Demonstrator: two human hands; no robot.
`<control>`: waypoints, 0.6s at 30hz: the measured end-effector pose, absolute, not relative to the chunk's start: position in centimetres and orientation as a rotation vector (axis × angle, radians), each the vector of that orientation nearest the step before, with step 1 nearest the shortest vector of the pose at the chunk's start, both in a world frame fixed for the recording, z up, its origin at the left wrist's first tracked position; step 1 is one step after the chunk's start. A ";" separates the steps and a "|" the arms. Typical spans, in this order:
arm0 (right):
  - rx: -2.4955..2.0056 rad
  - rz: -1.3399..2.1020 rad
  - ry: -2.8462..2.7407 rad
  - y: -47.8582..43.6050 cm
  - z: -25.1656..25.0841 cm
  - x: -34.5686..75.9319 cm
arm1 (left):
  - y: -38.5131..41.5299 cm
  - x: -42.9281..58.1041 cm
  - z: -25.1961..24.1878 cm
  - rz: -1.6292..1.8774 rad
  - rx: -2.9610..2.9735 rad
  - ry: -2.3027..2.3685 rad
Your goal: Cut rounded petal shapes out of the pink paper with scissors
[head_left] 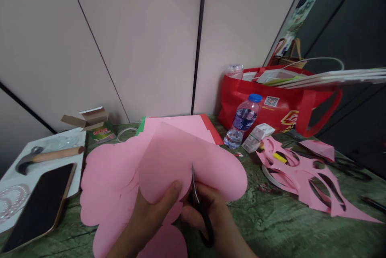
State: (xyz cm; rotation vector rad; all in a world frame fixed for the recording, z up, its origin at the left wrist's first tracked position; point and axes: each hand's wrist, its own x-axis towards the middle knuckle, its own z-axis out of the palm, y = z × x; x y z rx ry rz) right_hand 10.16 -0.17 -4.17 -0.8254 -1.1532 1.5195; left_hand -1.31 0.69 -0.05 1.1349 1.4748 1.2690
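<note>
Above the green, wood-grained tabletop (pixel 271 232), a person's left hand (pixel 150 215) holds a thin, smooth pink paper sheet (pixel 164 155), its thumb pressed flat on top and its fingers hidden beneath. The right hand (pixel 215 211) is closed around a pair of black-handled steel scissors (pixel 194 190), one slim blade pointing up across the pink; from where I stand, I cannot tell how far the blades are parted. The sheet sits over a spread of scalloped pink paper shapes (pixel 108 173), its lower left edge rounded, though I can't make out whether it touches them.

Off to the left lie a wooden-handled claw hammer (pixel 60 152) and a dark-screened phone (pixel 40 205). Over to the right, a clear plastic bottle with a blue cap (pixel 243 120) stands in front of a bright red carrier bag (pixel 238 91), and near it lie holed pink paper offcuts (pixel 302 181).
</note>
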 end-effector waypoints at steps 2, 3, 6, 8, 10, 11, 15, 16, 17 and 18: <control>-0.866 1.509 -1.164 -0.2 -4.4 10.2 | 0.7 -1.4 -0.2 1.259 1.143 1.499; -0.889 1.503 -1.173 -0.2 -4.4 10.2 | 0.8 -1.4 -0.2 1.261 1.145 1.515; -0.945 1.492 -1.191 -0.2 -4.6 10.1 | 0.8 -1.5 -0.2 1.265 1.159 1.503; -0.978 1.495 -1.183 -0.1 -4.5 10.0 | 0.8 -1.6 -0.1 1.255 1.174 1.459; -0.996 1.502 -1.165 -0.1 -4.5 9.9 | 0.8 -1.7 -0.1 1.217 1.188 1.427; -0.996 1.508 -1.167 -0.2 -4.4 9.9 | 0.8 -1.7 -0.1 1.201 1.191 1.423; -0.983 1.505 -1.197 -0.2 -4.7 10.0 | 0.9 -1.9 -0.2 1.195 1.175 1.429; -0.980 1.506 -1.193 -0.2 -4.8 10.1 | 0.9 -2.0 -0.2 1.198 1.174 1.425; -0.981 1.508 -1.184 -0.2 -4.9 10.1 | 0.9 -2.0 -0.2 1.200 1.171 1.420; -0.983 1.512 -1.173 -0.2 -5.1 10.0 | 0.9 -2.0 -0.2 1.208 1.167 1.417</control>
